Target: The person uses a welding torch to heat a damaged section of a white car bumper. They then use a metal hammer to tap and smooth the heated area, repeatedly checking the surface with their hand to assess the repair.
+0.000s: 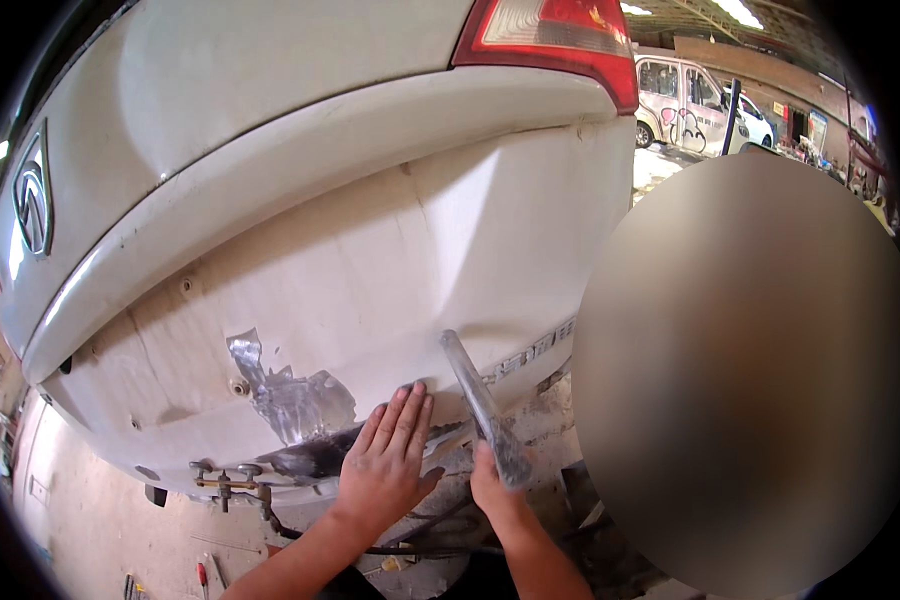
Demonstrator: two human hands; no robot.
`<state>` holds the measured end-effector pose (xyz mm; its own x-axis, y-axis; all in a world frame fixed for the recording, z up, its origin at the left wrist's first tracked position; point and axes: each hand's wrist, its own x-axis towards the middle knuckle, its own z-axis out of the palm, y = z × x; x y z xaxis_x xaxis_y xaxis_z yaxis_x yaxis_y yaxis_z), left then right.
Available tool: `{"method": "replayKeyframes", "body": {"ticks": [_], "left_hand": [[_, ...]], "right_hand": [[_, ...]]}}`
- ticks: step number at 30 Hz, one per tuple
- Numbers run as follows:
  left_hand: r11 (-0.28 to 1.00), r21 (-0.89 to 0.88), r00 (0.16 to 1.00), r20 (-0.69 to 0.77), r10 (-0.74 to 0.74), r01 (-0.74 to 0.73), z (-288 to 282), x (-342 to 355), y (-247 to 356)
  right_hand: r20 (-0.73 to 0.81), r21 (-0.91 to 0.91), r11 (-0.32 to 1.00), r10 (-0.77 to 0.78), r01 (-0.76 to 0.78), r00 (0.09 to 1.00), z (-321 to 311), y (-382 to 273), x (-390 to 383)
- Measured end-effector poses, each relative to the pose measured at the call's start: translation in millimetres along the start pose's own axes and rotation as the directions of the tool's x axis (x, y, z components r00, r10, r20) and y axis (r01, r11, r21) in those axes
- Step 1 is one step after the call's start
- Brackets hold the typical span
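Observation:
The white rear panel of a car (pixel 370 270) fills most of the view. My left hand (pixel 388 455) lies flat on its lower part, fingers stretched and close together, just right of a sanded patch of bare, shiny metal (pixel 310 405). In my right hand (pixel 494 482) is a long grey metal bar-like tool (pixel 473 385), tilted with its upper end toward the panel. Its exact kind is unclear, and I cannot tell whether that end touches the panel. Below the bare patch, a dark area (pixel 315 455) runs along the panel's lower edge.
A metal clamp fitting (pixel 225 480) sits at the lower edge, with a dark cable (pixel 390 549) running rightward. A red-handled screwdriver (pixel 202 574) lies on the floor. A red tail light (pixel 550 35) is above; a white van (pixel 682 105) stands behind. A large blurred oval hides the right side.

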<state>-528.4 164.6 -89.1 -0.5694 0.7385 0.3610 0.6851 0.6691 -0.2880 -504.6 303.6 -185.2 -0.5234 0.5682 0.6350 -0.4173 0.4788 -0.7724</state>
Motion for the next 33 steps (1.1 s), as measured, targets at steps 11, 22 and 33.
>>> {"method": "replayKeyframes", "body": {"ticks": [11, 22, 33], "left_hand": [[1.000, -0.018, 1.000, -0.014, 0.014, -0.014, 3.4, 0.6, 0.8], [1.000, -0.009, 0.999, -0.017, 0.029, -0.029, 2.1, -0.8, 0.7], [0.999, -0.035, 0.999, -0.018, 0.031, -0.032, 2.5, -4.7, -0.4]], "right_hand": [[-0.070, -0.120, 0.992, -0.045, 0.036, 0.997, -6.2, -0.4, -8.3], [0.048, 0.007, 0.999, 0.037, -0.037, 0.998, -3.8, 11.9, -21.4], [0.074, -0.083, 0.989, -0.113, 0.119, 0.991, 6.3, 5.1, -1.3]]}}
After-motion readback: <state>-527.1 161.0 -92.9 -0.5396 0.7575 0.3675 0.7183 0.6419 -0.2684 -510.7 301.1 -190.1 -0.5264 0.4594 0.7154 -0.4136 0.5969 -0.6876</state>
